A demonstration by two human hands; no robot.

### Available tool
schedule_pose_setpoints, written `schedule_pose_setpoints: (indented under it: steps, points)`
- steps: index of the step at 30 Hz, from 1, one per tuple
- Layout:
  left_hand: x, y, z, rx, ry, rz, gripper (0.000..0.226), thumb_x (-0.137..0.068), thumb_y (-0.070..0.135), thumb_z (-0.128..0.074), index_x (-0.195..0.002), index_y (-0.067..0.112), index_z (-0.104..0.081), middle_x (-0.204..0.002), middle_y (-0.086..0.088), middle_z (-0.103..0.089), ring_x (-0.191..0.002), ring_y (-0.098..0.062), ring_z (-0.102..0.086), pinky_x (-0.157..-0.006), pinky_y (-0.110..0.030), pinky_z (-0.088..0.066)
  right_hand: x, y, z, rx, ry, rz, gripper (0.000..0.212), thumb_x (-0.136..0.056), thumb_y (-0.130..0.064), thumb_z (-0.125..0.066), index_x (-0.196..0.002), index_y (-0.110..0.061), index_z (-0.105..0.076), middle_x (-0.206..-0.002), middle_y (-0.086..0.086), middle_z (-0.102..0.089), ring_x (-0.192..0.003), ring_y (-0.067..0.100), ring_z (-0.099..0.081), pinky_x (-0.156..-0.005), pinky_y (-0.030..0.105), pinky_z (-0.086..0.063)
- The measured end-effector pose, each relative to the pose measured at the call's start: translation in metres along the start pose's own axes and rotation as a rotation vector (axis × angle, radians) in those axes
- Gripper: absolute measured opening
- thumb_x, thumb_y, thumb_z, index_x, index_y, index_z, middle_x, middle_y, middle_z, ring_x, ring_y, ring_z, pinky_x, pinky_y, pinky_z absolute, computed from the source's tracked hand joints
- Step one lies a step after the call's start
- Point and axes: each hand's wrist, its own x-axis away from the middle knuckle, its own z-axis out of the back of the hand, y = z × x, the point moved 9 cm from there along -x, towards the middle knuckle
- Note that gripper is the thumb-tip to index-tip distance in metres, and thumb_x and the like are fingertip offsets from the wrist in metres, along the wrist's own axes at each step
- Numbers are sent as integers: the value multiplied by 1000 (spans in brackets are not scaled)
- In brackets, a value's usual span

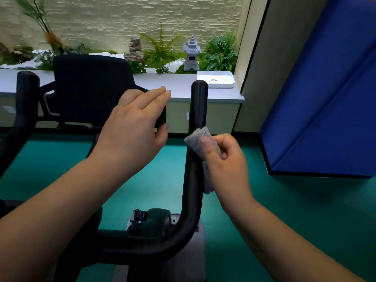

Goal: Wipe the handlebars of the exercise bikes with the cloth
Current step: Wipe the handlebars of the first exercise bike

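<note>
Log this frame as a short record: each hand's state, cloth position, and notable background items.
left hand: open, empty, hovering by the black console
right hand: pinching the grey cloth
cloth contact: pressed on the right handlebar, mid-height
left handlebar: untouched
background: white tray on ledge, stone lantern, blue mat

Tray (215, 84): white, sat at the right end of the grey ledge (179, 86) ahead of me, with small blue specks inside.
Lantern (191, 54): grey stone pagoda, stood among ferns (220, 52) behind the ledge.
Rock (134, 49): grey, upright, left of the lantern.
Wall (126, 17): pale stacked stone.
Mat (325, 94): blue, folded, leaned at my right.
Floor (284, 200): green.
</note>
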Motion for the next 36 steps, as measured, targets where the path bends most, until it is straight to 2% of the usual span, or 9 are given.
schedule_pose_setpoints:
  steps: [2,5,8,11,15,20,24,31,36]
  points:
    - [0,1,1,-12,-4,12,60,-79,14,-70,-136,7,-51,-136,-6,-55,-113,-34,-50,-95,-45,-44,11,7,1,42,-28,4,15,-84,-39,-65,-78,-26,-60,-78,-4,-60,-69,6,-52,-66,24,-42]
    - [0,2,0,-34,-14,27,59,-80,15,-68,-136,7,-51,-137,-6,-54,-113,-34,-49,-97,-43,-42,15,12,5,-52,-79,-45,10,-82,-26,-71,-80,-27,-62,-81,-6,-67,-77,10,-61,-73,30,-49]
    - [1,3,0,-40,-19,43,59,-80,14,-69,-136,7,-51,-137,-6,-54,-112,-35,-50,-96,-45,-44,10,13,4,-78,-143,-113,27,-79,-16,-75,-99,-25,-60,-94,-3,-67,-89,11,-65,-83,30,-53]
    - [2,3,2,-39,-20,54,60,-80,14,-68,-137,8,-50,-138,-5,-54,-112,-36,-50,-96,-46,-45,1,14,1,-115,-169,-171,40,-78,-14,-76,-113,-25,-60,-99,-2,-68,-88,8,-66,-80,22,-53]
    - [1,3,2,-44,-26,39,59,-80,13,-69,-136,7,-51,-137,-6,-55,-111,-35,-51,-96,-44,-44,-7,10,4,-172,-130,-140,17,-76,-11,-76,-90,-21,-70,-86,-6,-73,-79,7,-65,-72,21,-51]
    - [0,1,1,-29,-25,24,59,-80,14,-69,-135,7,-52,-136,-6,-56,-112,-35,-50,-96,-43,-44,10,21,8,-241,-25,-112,6,-85,-13,-68,-86,-18,-70,-82,-3,-71,-75,7,-62,-72,22,-50]
    - [0,1,3,-26,-34,11,58,-80,14,-69,-136,7,-52,-135,-6,-56,-113,-35,-51,-98,-42,-42,-12,30,21,-279,174,-156,9,-88,-13,-65,-83,-21,-68,-70,-10,-65,-64,3,-55,-64,21,-46]
    - [1,0,4,-19,-36,23,57,-82,15,-68,-136,7,-51,-136,-6,-55,-116,-33,-49,-101,-37,-37,32,41,4,-277,128,-133,9,-79,-26,-67,-73,-29,-61,-76,-2,-62,-73,13,-56,-72,33,-50]
    - [-1,1,4,-20,-41,30,56,-83,14,-66,-136,7,-51,-136,-7,-55,-117,-33,-47,-103,-37,-35,-10,49,-11,-477,149,-337,12,-93,-18,-60,-82,-17,-55,-79,9,-62,-73,19,-58,-74,37,-49]
